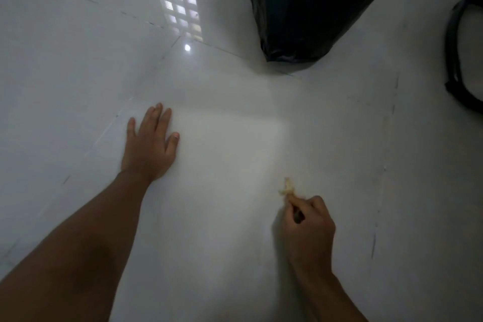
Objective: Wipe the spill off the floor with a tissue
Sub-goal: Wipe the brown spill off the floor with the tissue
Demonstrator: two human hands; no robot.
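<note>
Glossy white tiles (235, 117) bear a flat left hand (149, 144); right hand (308, 222) grip pinches a yellowed tissue (287, 188).

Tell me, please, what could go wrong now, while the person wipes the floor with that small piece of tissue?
1. The tissue is only a small yellowish scrap pinched in the right hand; it may tear or smear rather than absorb.
2. The left hand is pressed flat on the glossy floor; it could slip if the tile is wet.
3. No spill shows in this dim, blurred view, so spots may be missed.
</note>
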